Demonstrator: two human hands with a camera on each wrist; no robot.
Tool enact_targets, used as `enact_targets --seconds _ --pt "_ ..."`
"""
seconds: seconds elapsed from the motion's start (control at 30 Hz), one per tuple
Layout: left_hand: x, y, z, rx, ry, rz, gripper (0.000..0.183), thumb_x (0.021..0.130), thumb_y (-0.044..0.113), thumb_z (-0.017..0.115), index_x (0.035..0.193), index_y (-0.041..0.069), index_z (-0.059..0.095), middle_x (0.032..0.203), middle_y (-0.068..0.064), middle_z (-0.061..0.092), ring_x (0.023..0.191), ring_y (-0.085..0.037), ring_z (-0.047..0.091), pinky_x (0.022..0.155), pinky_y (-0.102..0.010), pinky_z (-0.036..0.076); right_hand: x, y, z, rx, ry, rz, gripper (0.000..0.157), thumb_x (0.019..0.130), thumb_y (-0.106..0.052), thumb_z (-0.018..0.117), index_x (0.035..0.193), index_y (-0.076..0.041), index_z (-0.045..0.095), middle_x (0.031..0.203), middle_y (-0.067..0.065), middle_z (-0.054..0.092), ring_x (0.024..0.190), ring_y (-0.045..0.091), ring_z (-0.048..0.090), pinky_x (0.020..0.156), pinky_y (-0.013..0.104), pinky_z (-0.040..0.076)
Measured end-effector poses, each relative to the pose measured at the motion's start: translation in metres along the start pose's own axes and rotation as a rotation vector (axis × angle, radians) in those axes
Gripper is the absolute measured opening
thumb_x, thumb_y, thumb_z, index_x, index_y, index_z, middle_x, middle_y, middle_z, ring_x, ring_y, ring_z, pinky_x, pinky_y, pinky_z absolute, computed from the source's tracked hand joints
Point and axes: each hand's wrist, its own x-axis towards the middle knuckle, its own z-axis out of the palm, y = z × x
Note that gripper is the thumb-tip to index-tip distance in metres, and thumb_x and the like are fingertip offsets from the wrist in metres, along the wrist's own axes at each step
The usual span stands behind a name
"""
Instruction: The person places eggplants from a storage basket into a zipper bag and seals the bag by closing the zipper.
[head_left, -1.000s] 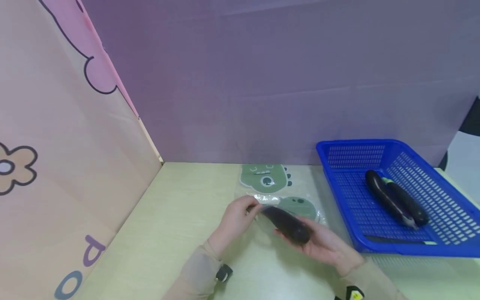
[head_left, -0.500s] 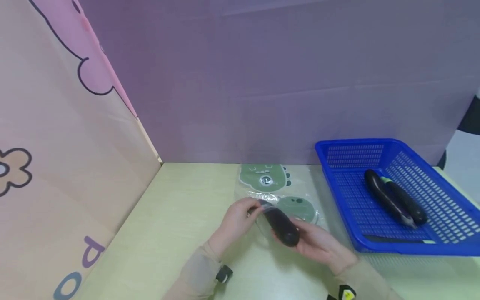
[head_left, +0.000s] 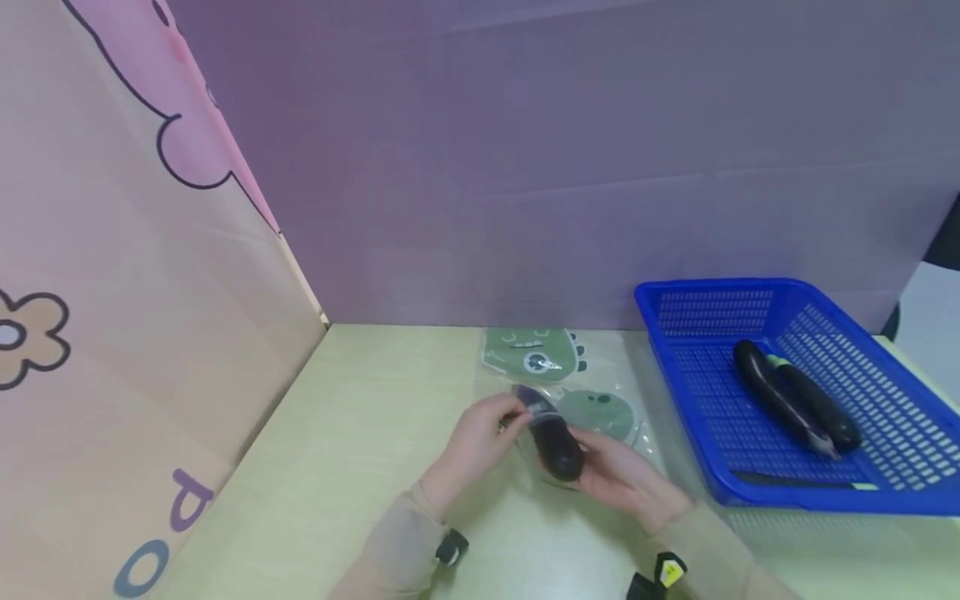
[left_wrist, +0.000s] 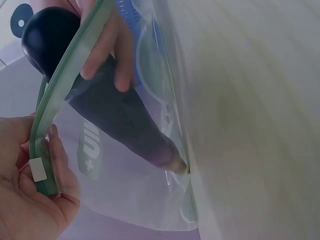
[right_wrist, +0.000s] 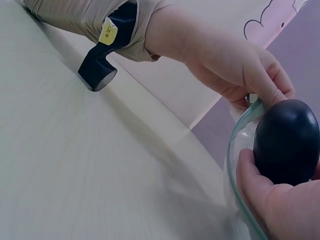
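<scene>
A clear zip bag (left_wrist: pixel 125 195) with a green-edged mouth stands spread open above the table. My left hand (head_left: pixel 480 437) pinches its mouth beside the white slider (left_wrist: pixel 37 170). In my right hand (head_left: pixel 618 479) is a dark purple eggplant (head_left: pixel 557 454), gripped near its round end (right_wrist: pixel 287 140). Its stem end (left_wrist: pixel 172 162) lies inside the bag, close to the bottom, while the round end sticks out past the mouth. In the left wrist view, some right-hand fingers (left_wrist: pixel 107 50) show through the plastic, alongside the eggplant.
At the right, a blue basket (head_left: pixel 680 396) holds two eggplants (head_left: pixel 772 396) side by side. Another dark, long shape (head_left: pixel 798 480) with a pale green end lies behind its near rim. Flat plastic with green cartoon prints (head_left: pixel 528 358) lies against the back purple wall (head_left: pixel 525 208).
My right hand has moved left, bringing the eggplant's round end left and tilting it steeper. More of the eggplant is inside the bag. The left hand stays nearly in place at the mouth.
</scene>
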Motion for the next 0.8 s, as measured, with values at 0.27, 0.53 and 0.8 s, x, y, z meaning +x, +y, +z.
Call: enact_targets --seconds 0.27,0.53,0.8 --pt "-0.001 0.001 0.000 -0.018 -0.028 -0.013 0.008 0.090 0.017 0.062 0.090 0.010 0.066 0.087 -0.001 0.068 0.079 -0.010 0.060 0.074 -0.022 0.051 0.014 0.002 -0.002 0.026 0.026 -0.003 0.064 0.102 -0.017 0.033 0.148 -0.004 -0.011 0.128 0.017 0.040 0.113 0.024 0.057 0.107 0.030 0.038" --pt "-0.002 0.001 0.000 -0.011 -0.028 0.016 0.006 0.090 0.014 0.063 0.088 0.009 0.066 0.087 -0.002 0.068 0.079 -0.012 0.060 0.073 -0.023 0.051 0.028 0.007 -0.001 0.065 0.071 -0.052 0.052 0.101 -0.012 0.037 0.145 0.000 0.010 0.128 0.014 0.038 0.108 0.019 0.058 0.104 0.026 0.041" --pt "-0.002 -0.002 -0.007 0.053 -0.152 -0.001 0.008 0.091 0.017 0.062 0.086 0.011 0.065 0.085 0.000 0.065 0.072 -0.007 0.056 0.067 -0.019 0.048 0.039 0.010 -0.002 0.073 0.028 -0.082 0.052 0.100 -0.006 0.037 0.145 0.003 0.013 0.120 0.014 0.053 0.109 0.019 0.058 0.105 0.025 0.040"
